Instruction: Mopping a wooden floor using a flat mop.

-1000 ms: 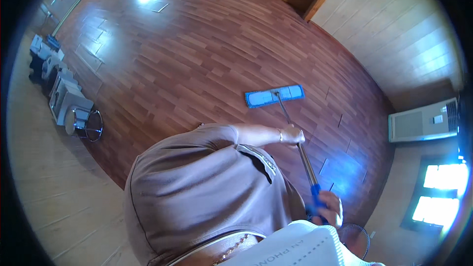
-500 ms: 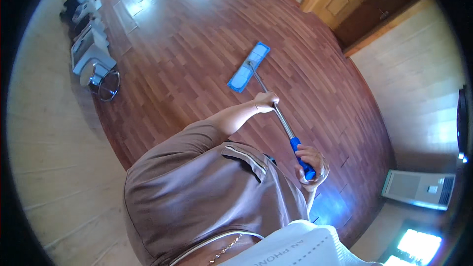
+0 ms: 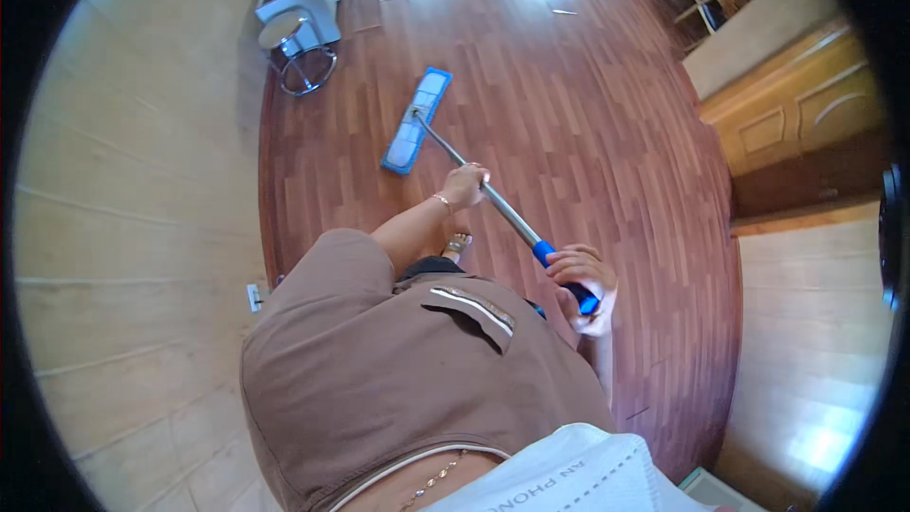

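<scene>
Mopping a wood floor [image 3: 588, 123]. Left hand [image 3: 464, 186] wraps the pole [image 3: 493, 199] mid-shaft; right hand [image 3: 583, 286] clenches the blue grip. The blue mop head [image 3: 415, 119] lies flat near the left wall [image 3: 142, 180], beside a stool [image 3: 303, 57]. Progress is probably partial (sheen alone cannot tell cleaned boards). Open floor stretches rightward to the door [image 3: 806, 123].

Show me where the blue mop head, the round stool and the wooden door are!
blue mop head [image 3: 416, 120], head view, middle of the flat pad.
round stool [image 3: 282, 31], head view, on the seat top.
wooden door [image 3: 794, 116], head view, on a door panel.
</scene>
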The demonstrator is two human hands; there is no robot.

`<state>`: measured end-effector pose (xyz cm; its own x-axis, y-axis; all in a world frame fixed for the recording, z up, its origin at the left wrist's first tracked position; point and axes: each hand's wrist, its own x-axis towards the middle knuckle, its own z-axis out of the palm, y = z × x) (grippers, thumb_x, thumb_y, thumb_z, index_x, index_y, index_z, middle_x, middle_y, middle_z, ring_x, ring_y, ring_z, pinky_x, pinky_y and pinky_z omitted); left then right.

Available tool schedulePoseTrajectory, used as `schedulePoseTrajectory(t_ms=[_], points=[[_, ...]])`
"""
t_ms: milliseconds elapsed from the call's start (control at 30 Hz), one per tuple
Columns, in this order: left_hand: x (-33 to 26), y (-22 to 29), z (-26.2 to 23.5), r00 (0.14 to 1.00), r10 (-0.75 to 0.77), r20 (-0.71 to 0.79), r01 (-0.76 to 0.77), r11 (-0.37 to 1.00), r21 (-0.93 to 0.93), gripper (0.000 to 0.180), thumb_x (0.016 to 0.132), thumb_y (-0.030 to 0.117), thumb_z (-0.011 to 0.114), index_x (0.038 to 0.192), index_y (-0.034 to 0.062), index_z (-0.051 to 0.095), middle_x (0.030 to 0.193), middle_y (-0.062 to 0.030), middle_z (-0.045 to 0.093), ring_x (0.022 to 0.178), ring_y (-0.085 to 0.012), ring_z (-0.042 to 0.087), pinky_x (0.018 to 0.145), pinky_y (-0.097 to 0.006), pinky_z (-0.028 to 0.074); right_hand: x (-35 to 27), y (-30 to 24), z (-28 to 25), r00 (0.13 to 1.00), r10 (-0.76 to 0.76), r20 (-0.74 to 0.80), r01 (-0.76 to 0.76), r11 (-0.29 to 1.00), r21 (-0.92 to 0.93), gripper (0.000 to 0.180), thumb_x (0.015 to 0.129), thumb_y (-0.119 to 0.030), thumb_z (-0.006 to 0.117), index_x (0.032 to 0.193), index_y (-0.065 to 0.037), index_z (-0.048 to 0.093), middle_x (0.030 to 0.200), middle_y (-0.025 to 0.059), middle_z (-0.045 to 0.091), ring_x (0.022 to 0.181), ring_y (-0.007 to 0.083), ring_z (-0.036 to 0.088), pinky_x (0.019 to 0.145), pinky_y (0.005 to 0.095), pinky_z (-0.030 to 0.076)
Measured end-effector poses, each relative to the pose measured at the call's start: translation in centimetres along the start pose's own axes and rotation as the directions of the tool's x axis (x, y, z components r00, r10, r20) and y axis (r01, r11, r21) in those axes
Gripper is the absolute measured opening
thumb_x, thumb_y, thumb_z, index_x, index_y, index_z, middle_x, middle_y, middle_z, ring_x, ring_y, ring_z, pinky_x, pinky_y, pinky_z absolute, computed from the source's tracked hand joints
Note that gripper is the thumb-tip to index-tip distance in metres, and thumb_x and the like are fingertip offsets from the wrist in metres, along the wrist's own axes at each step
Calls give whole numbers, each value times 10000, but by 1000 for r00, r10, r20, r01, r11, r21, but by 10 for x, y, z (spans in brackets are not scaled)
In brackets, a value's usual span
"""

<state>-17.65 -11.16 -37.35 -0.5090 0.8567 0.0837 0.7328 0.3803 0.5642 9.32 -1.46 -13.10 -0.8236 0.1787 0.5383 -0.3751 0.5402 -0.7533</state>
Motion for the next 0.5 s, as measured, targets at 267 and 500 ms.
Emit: schedulePoseTrajectory(t_ms=[267, 500], points=[[-76, -115, -40, 897, -380, -228, 397, 917, 34, 98, 824, 144, 511, 836, 97, 596, 950, -107, 610, 976, -322, 589, 772, -475, 484, 50, 59, 68, 947, -3, 320, -87, 960, 265, 118, 697, -78, 619, 808, -45, 643, 920, 100, 693, 1033, 309, 644, 997, 444, 403], [-144, -141, -60, 780, -544, -310, 593, 801, 87, 157, 884, 217, 475, 877, 119, 596, 972, -161, 594, 962, -373, 588, 765, -478, 476, 59, 97, 132, 769, 124, 626, -394, 865, 311, 145, 789, -82, 676, 921, -29, 643, 1118, 129, 662, 1012, 261, 643, 930, 361, 474]])
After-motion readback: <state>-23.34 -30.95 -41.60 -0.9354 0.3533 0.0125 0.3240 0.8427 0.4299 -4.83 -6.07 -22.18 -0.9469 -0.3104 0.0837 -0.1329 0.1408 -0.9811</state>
